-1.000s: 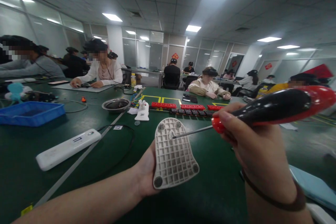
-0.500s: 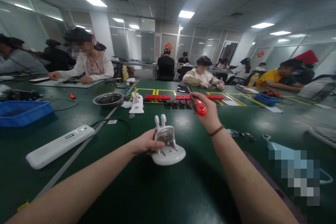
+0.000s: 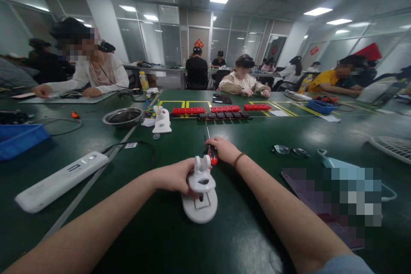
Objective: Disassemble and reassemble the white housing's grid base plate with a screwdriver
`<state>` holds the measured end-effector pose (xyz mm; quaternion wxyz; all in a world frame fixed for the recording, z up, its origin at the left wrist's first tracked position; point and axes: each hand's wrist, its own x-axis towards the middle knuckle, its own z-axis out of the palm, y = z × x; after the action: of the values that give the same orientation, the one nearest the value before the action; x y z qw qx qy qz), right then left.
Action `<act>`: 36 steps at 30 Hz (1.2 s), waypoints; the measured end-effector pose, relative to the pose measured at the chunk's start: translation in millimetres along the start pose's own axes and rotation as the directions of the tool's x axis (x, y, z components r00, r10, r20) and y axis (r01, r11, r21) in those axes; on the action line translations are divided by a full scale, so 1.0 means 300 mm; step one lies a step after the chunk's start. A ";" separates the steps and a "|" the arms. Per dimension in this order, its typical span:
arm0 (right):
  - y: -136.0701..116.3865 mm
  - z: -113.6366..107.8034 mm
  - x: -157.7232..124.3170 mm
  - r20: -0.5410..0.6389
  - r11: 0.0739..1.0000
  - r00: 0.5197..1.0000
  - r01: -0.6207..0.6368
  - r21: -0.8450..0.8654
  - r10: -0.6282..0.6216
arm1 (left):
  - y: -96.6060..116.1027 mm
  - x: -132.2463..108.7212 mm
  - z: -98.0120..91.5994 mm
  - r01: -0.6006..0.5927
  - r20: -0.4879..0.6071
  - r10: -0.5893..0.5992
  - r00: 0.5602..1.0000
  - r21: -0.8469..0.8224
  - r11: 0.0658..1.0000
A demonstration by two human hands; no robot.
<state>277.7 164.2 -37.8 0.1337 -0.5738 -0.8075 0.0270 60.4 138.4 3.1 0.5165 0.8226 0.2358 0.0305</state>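
Note:
My left hand (image 3: 176, 175) is closed round a white plastic stand (image 3: 199, 209) with a rounded base and two upright prongs, just above the green table near the middle. My right hand (image 3: 224, 150) grips a red and black screwdriver (image 3: 212, 154), its thin metal shaft pointing away from me. The screwdriver's handle is right behind the stand's prongs; whether they touch I cannot tell. Farther off to the left stands another white plastic part (image 3: 162, 120).
A metal bowl (image 3: 123, 116), a white power strip (image 3: 62, 182) and a blue bin (image 3: 21, 139) lie left. Red trays (image 3: 224, 108) sit ahead. Glasses (image 3: 290, 150) and a light-blue item (image 3: 349, 167) are at right. People sit across the table.
My right hand has come down and left with the screwdriver, close to the stand. The stand has tilted in my left hand and now shows its top. The camera view has shifted slightly.

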 end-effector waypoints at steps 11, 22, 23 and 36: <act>-0.089 -0.135 -0.002 0.015 0.965 0.998 -0.056 0.257 0.054 | -0.041 -0.014 -0.014 -0.017 -0.004 0.018 1.000 0.253 0.967; -0.355 -0.101 -0.032 0.045 0.023 0.950 -0.040 0.999 -0.310 | -0.025 -0.023 -0.004 0.171 0.008 -0.175 0.984 0.186 0.968; -0.363 -0.094 -0.032 0.037 -0.004 0.962 -0.040 0.999 -0.272 | -0.021 -0.023 -0.005 0.160 0.012 -0.165 0.986 0.205 0.966; -0.360 -0.103 -0.028 -0.058 0.151 0.948 0.110 0.982 -0.312 | -0.019 -0.022 -0.010 0.028 0.101 -0.064 0.993 0.324 0.946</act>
<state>188.5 116.4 11.8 0.4056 -0.2326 -0.6830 0.5612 51.5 140.1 0.8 0.3881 0.8906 0.2279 -0.0658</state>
